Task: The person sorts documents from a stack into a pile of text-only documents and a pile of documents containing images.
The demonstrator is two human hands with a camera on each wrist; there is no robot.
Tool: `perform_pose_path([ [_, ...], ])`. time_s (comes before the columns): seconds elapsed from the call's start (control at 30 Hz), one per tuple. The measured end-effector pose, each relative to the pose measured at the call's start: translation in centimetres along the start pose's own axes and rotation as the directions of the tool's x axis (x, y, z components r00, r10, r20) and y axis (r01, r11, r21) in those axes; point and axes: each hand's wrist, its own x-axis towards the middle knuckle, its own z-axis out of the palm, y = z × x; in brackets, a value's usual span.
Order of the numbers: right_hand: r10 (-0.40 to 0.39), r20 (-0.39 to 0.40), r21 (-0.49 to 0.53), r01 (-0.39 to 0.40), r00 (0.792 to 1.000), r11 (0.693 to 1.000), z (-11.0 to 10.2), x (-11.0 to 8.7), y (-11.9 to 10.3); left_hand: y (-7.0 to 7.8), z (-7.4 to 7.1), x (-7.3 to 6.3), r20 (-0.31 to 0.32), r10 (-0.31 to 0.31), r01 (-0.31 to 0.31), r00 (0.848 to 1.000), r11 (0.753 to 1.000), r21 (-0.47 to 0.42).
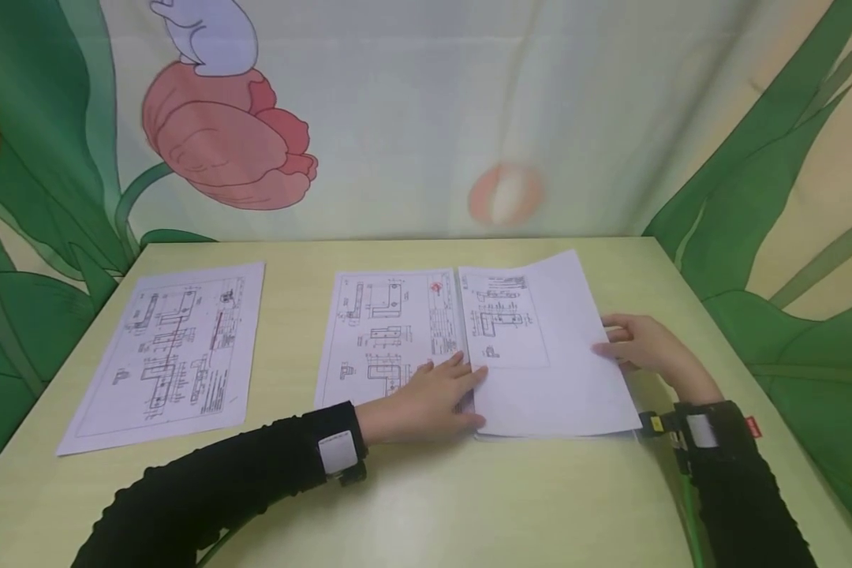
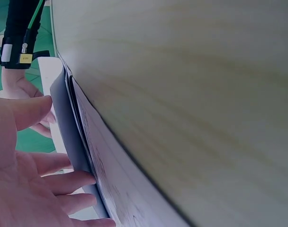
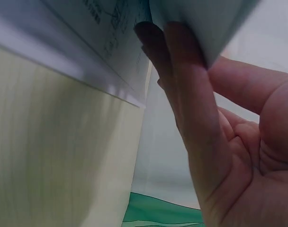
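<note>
My right hand point(image 1: 649, 347) pinches the right edge of a white paper sheet point(image 1: 575, 379), thumb on one face and fingers behind it. That edge is lifted, and a technical drawing shows on the left part of the sheet. In the right wrist view, another printed page point(image 3: 101, 52) lies beneath the raised sheet point(image 3: 205, 23). My left hand point(image 1: 433, 398) lies palm down with spread fingers, across the seam between the sheet and a drawing page point(image 1: 405, 331) on its left. Fingertips reach the sheet's left margin, and the hand covers the drawing page's lower right corner.
Another drawing sheet point(image 1: 177, 355) with red lines lies flat at the table's left. The pale wooden table point(image 1: 426, 505) meets a curtain point(image 1: 397, 142) printed with flowers and leaves at the back. A green cable point(image 1: 692, 513) runs along the right sleeve.
</note>
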Motion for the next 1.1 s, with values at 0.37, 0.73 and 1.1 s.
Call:
perform_pose_path([
  [0.37, 0.016, -0.013, -0.025, -0.017, 1.0, 1.0, 0.3, 0.3, 0.5, 0.1, 0.2, -0.1, 0.013, 0.012, -0.013, 1.0, 1.0, 0.026],
  [0.73, -0.009, -0.062, -0.13, 0.001, 0.998, 0.992, 0.4, 0.3, 0.1, 0.5, 0.3, -0.3, 0.039, -0.008, 0.006, 0.999, 0.999, 0.037],
  [1.1, -0.111, -0.085, -0.253, 0.086, 0.99, 0.964, 1.1, 0.2, -0.4, 1.0, 0.2, -0.2, 0.074, 0.003, -0.007, 0.997, 0.999, 0.052],
])
